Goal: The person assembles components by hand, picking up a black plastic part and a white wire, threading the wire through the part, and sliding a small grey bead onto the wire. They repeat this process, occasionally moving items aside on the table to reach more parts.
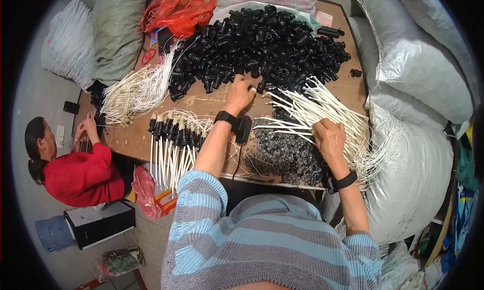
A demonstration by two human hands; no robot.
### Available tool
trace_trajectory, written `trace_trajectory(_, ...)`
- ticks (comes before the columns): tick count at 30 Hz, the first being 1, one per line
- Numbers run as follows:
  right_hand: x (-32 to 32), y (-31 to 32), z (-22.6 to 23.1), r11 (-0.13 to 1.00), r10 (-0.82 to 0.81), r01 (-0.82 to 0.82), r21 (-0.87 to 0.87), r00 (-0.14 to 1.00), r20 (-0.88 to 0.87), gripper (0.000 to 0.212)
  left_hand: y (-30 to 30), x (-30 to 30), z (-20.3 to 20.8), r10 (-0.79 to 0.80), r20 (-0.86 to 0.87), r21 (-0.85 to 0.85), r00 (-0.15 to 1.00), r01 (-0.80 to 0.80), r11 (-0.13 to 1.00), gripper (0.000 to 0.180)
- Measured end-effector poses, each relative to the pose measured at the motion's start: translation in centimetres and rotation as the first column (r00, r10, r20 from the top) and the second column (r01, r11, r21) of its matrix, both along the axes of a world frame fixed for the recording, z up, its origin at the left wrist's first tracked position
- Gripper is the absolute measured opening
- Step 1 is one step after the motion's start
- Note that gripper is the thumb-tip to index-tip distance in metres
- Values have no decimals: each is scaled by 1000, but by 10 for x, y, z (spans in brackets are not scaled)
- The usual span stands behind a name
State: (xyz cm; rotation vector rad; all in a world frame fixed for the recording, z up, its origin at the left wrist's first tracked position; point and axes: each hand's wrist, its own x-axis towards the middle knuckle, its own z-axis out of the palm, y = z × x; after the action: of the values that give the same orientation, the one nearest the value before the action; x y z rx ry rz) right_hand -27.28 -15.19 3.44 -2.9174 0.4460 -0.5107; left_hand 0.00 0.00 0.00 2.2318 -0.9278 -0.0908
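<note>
My left hand (240, 95) is at the near edge of a heap of black plastic fittings (272, 40), its fingers closed. Whatever they pinch is hidden from view. My right hand (330, 141) rests on a bundle of white tubes (322, 108) with thin white wires at their ends, its fingers curled round some of them. Below the bundle lies a spread of small dark grey pieces (287, 156). Left of my left forearm, several white tubes with black fittings on their ends (174, 138) lie in a row at the table's near edge.
Another bundle of white wired tubes (136, 96) lies on the left of the brown table (201, 106). A co-worker in red (83, 174) sits at that end. Red scissors (148, 56) and a red plastic bag (179, 15) lie behind. Large stuffed sacks (413, 164) press against the right side.
</note>
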Motion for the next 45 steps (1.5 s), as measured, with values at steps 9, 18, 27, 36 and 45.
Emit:
trace_trajectory(9,9,6,15,999,24,-28,23,990,138,12,101,-104,46,9,162,-185,987,22,982,39)
trace_trajectory(18,70,154,0,628,507,-370,685,862,1,57,220,-138,42,441,319,11,839,-468,883,66)
trace_trajectory(27,127,235,-37,532,257,-99,841,965,-48,81,252,-124,30,410,320,-118,854,-393,912,61)
trace_trajectory(36,180,224,-37,627,284,-110,771,954,-95,57,265,-96,27,397,343,-106,852,-384,917,60)
trace_trajectory(45,185,139,-33,932,83,15,363,964,-253,33,222,-107,55,246,221,-266,944,-184,946,40)
